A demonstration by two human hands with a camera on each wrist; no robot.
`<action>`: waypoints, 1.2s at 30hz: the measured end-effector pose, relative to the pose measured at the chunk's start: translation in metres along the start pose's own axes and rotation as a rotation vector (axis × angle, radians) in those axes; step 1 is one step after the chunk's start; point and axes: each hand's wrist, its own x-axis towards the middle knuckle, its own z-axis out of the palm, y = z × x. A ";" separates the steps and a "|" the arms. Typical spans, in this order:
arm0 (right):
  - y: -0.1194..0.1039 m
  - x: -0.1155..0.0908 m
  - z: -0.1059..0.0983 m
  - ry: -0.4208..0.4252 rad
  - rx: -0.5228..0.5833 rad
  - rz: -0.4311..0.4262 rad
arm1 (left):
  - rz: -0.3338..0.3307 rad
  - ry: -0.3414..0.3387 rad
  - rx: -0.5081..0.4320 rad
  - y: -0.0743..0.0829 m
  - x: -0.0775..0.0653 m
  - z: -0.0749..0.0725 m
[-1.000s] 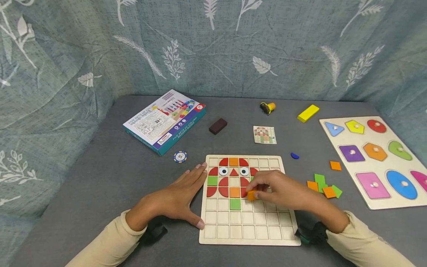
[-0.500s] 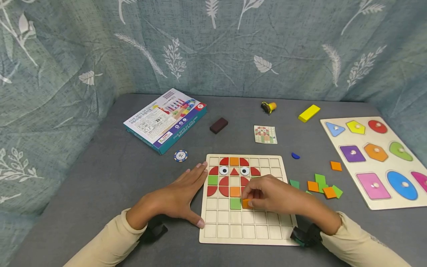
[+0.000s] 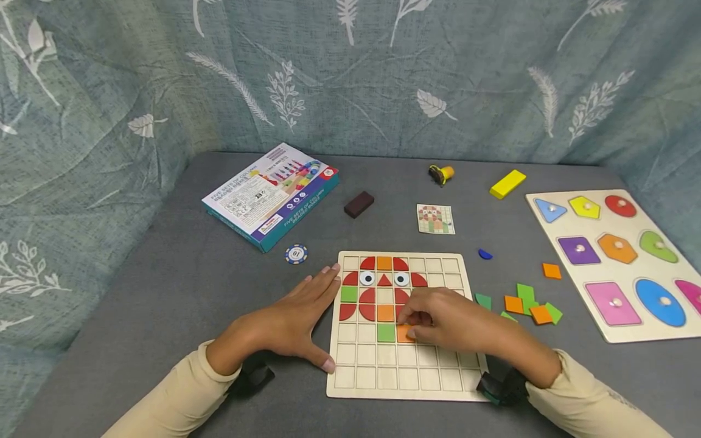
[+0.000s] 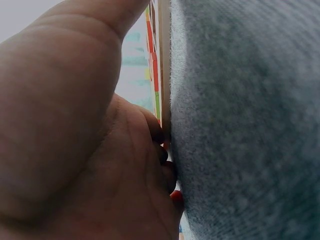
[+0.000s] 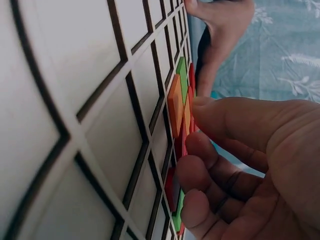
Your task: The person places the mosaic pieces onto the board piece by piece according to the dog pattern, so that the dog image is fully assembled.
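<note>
A wooden grid board (image 3: pixel 405 389) carries red curved pieces, two eye pieces and coloured square tiles. My left hand (image 3: pixel 290 316) rests at its left edge, fingers spread and thumb out, fingertips at the rim. Over the board's middle is my right hand (image 3: pixel 449 319). Its thumb and finger are at an orange tile (image 5: pixel 175 107), which lies in the cell just right of a green tile (image 3: pixel 386 333). In the right wrist view the thumb tip is close over that tile, with the other fingers loosely bent. The right hand hides several cells.
Loose orange and green tiles (image 3: pixel 513 305) lie right of the board, beside a knobbed shape puzzle (image 3: pixel 594 249). Farther back are a pattern card (image 3: pixel 435 219), dark brown block (image 3: pixel 359 205), yellow block (image 3: pixel 507 184) and boxed game (image 3: pixel 271 198). A poker chip (image 3: pixel 296 254) lies left.
My right hand has moved left and toward me with the orange tile. The tile now lies flat in a cell beside the green one. My left hand has stayed at the board's edge.
</note>
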 end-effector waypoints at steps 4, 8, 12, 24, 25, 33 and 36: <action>0.002 -0.004 -0.004 0.028 -0.010 -0.005 | -0.001 -0.004 0.007 0.000 0.000 0.000; 0.005 -0.012 -0.013 0.065 0.012 0.017 | 0.002 -0.006 0.003 -0.001 0.001 0.000; 0.010 -0.024 -0.025 0.111 0.022 0.056 | 0.007 -0.004 -0.001 -0.001 0.001 0.000; 0.027 -0.057 -0.047 0.257 -0.073 0.131 | 0.005 -0.005 -0.013 0.000 0.001 0.000; 0.029 -0.061 -0.049 0.268 -0.077 0.139 | 0.008 -0.005 -0.012 0.000 0.001 0.000; 0.047 -0.085 -0.061 0.322 -0.115 0.227 | 0.005 -0.008 -0.005 0.000 0.000 0.001; 0.054 -0.090 -0.064 0.345 -0.165 0.245 | 0.000 -0.005 -0.009 -0.001 -0.001 0.000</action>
